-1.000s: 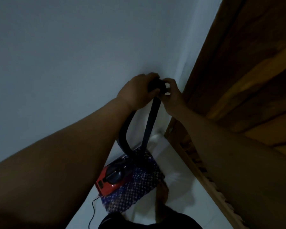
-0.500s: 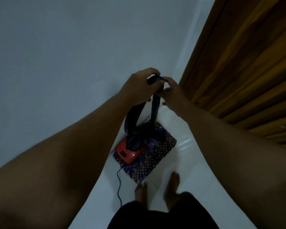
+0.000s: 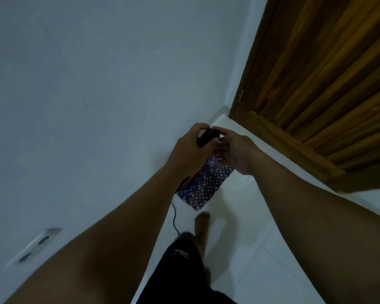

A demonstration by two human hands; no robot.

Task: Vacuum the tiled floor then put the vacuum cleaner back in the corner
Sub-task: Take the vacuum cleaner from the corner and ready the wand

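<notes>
Both hands meet at the top of a black vacuum handle (image 3: 207, 137), raised above the corner where the pale wall (image 3: 97, 84) meets the brown wooden door (image 3: 327, 84). Left hand (image 3: 190, 148) is wrapped around the black grip, carrying its weight; right hand (image 3: 235, 152) pinches at the same end with its fingertips, apparently steadying or adjusting it, though what it touches is too dark to tell. Below them, a sliver of the red vacuum body (image 3: 190, 177) sits on a blue-and-white patterned mat (image 3: 203, 185) tucked into the corner of the white tiled floor (image 3: 261, 249), likely its storage spot. A thin black power cord (image 3: 174, 218) trails along the wall edge beside a bare foot (image 3: 201, 229).
</notes>
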